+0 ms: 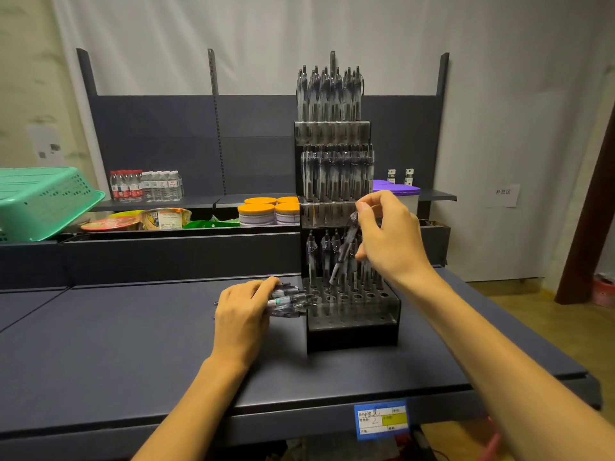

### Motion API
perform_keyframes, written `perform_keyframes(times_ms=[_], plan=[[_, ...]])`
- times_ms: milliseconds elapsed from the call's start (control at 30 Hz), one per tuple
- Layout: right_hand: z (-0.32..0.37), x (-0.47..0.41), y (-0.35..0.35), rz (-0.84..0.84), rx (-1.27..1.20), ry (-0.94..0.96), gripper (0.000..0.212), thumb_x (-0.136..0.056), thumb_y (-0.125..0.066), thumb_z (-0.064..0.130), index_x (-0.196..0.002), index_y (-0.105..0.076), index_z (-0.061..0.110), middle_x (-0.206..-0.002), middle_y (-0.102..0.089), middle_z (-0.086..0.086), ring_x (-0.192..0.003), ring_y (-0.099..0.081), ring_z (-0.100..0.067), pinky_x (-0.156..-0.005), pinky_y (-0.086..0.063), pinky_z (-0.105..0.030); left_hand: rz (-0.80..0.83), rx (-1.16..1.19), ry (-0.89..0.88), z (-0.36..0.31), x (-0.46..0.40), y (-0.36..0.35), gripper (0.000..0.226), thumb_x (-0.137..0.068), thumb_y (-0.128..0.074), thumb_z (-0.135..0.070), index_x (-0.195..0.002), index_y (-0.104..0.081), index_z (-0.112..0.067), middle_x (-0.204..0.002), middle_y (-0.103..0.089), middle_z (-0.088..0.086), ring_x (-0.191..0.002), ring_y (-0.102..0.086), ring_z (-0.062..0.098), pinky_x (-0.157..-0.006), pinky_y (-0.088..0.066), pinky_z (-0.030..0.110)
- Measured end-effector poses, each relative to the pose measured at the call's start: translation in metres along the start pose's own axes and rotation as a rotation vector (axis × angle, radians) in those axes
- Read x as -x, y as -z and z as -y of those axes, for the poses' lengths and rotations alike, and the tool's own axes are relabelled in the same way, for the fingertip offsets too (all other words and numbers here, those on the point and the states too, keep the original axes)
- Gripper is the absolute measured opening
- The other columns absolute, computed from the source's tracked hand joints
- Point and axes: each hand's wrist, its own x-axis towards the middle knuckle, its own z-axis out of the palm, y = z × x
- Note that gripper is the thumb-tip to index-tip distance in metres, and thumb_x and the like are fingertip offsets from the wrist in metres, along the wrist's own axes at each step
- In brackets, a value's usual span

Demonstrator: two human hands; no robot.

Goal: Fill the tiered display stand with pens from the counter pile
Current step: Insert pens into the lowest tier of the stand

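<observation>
A black tiered display stand (352, 331) stands on the dark counter (133, 344). Its two upper tiers are packed with clear pens. The bottom tier has several pens at the back and open holes in front. My right hand (387, 234) pinches one clear pen (344, 252), tilted tip-down over the bottom tier's holes. My left hand (244, 311) rests on the counter just left of the stand and grips a bundle of pens (291, 299) pointing toward the stand.
Behind the counter, a lower shelf holds orange-lidded jars (266, 212), noodle bowls (139, 221) and water bottles (146, 186). A green plastic basket (43, 201) lies tilted at the far left. A purple-lidded tub (399, 191) stands behind the stand. A blue price label (382, 419) hangs on the counter's front edge.
</observation>
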Motion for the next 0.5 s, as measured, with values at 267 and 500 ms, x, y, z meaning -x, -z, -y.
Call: perform_keyframes(times_ms=[267,500], plan=[[-0.0049,0.0008,-0.0051,0.033,0.079,0.026,0.010,-0.101,-0.044,0.023,-0.096,-0.051,0.018,-0.082,-0.061,0.000,-0.051,-0.061,-0.012,-0.045,-0.044,-0.014,-0.004,-0.028,0.002,0.0012,0.0004,-0.0008,0.044,-0.074,-0.039,-0.010,-0.115,-0.050,-0.019,-0.089,-0.068,0.005,-0.069,-0.059,0.027,-0.061,-0.048,0.032],[-0.0075,-0.0018,-0.0040,0.037,0.126,0.034,0.011,-0.101,-0.044,0.023,-0.094,-0.052,0.021,-0.080,-0.062,0.002,-0.050,-0.060,-0.011,-0.051,-0.050,-0.024,-0.020,-0.097,-0.006,0.0062,0.0029,-0.0069,0.045,-0.075,-0.043,-0.006,-0.116,-0.062,-0.008,-0.094,-0.069,0.007,-0.075,-0.060,0.025,-0.067,-0.041,0.031]])
